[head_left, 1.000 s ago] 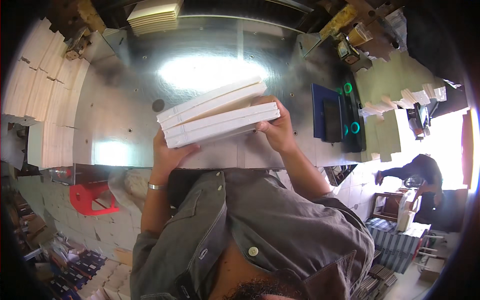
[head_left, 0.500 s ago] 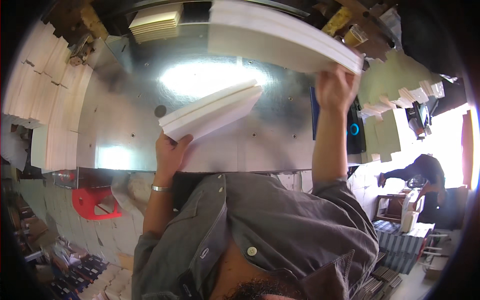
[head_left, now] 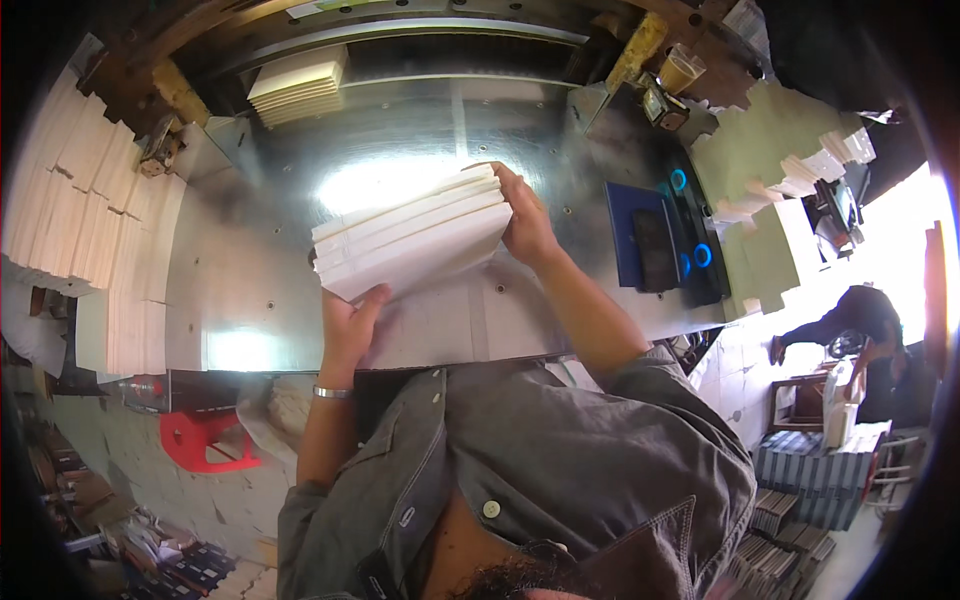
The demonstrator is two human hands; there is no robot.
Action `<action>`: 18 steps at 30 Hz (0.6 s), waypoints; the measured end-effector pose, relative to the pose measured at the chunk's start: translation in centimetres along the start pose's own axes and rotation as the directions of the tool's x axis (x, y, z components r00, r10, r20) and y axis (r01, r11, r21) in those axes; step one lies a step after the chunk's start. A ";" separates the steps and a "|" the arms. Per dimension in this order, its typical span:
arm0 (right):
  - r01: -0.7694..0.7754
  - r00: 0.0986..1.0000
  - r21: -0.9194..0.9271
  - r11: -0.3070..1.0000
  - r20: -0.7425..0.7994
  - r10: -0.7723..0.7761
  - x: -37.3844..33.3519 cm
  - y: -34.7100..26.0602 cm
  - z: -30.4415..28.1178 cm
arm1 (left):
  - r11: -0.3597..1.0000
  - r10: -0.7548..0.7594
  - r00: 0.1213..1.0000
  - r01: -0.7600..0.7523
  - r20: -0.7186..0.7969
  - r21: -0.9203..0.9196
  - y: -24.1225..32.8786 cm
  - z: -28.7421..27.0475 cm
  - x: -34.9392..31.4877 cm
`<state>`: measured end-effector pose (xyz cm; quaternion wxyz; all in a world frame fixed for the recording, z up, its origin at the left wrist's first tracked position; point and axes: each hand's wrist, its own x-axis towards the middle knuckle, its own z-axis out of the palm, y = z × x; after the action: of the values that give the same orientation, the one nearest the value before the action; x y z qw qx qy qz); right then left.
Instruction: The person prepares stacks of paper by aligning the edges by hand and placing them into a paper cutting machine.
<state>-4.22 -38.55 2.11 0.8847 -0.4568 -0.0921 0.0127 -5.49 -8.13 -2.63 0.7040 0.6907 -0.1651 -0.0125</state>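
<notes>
White paper stack — left hand and right hand, fingers clamped on its ends.

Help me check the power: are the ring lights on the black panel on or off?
On: the ring lights glow blue against the black panel.

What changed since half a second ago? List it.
The right hand swung left and nearer, bringing its raised load to the white stack in the left hand. Both now hold it, thicker. The blue folder and red stool stayed put.
</notes>
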 end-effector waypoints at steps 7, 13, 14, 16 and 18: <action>0.071 0.997 -0.595 0.801 0.019 -0.075 -3.5 2.4 -0.6 | 0.989 0.057 0.998 -0.055 -0.006 0.137 -0.2 0.0 0.5; -0.040 0.990 -0.733 0.679 -0.119 -0.070 -3.6 2.0 1.5 | 0.987 0.065 0.997 -0.059 -0.034 0.150 1.0 -0.2 1.1; 0.021 0.985 -0.795 0.606 -0.088 -0.150 -3.7 1.8 1.8 | 0.988 0.060 0.998 -0.056 -0.028 0.141 1.6 -0.3 1.0; 0.027 0.984 -0.823 0.567 -0.078 -0.160 -4.2 2.1 1.5 | 0.991 0.038 0.999 -0.035 -0.020 0.133 1.9 -0.4 0.2; 0.035 0.983 -0.850 0.526 -0.066 -0.171 -4.5 2.9 1.1 | 0.995 0.033 0.999 -0.030 -0.025 0.097 1.2 -0.4 0.0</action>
<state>-8.71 -36.46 -0.28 0.5566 -0.8208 -0.0509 -0.1179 -5.64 -7.70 -1.50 0.6721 0.7212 -0.1671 0.0157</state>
